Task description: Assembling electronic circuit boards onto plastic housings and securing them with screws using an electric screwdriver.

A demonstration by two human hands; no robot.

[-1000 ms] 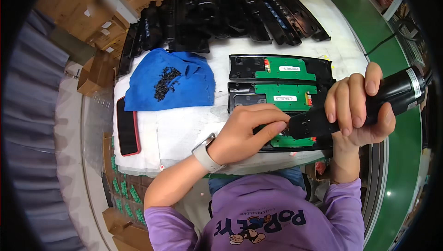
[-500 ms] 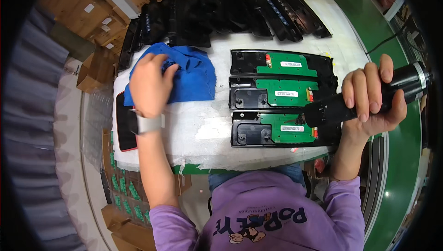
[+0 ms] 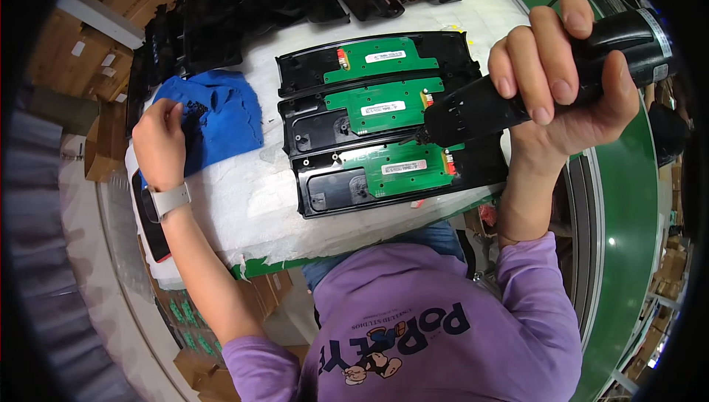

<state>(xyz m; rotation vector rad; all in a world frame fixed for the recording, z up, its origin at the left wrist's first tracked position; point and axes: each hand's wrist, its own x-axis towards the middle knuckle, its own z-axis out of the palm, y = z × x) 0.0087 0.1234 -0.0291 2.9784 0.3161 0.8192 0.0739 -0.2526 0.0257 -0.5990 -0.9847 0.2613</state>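
My right hand (image 3: 561,77) is wrapped round a black electric screwdriver (image 3: 473,110), whose tip hovers over the panels. Under it lie three black plastic panels side by side, each carrying a green circuit board: the far board (image 3: 377,57), the middle board (image 3: 384,108) and the near board (image 3: 406,169). On the left, my left hand (image 3: 159,143) rests at the edge of a crumpled blue cloth (image 3: 229,125). A small heap of dark bits, perhaps screws (image 3: 193,116), sits on that cloth by my fingertips. The fingers are bent together; anything between them is too small to see.
Many black plastic parts (image 3: 281,3) are piled along the far side of the white-covered table (image 3: 244,202). A phone (image 3: 153,232) with a red edge lies by my left wrist. Cardboard boxes (image 3: 81,55) stand behind at the left; a green surface (image 3: 628,202) runs along the right.
The view has shifted, so the table sits further left and turned. My left fingers have gone from a blurred reach over the cloth to a closer pinch. My right hand still holds the screwdriver.
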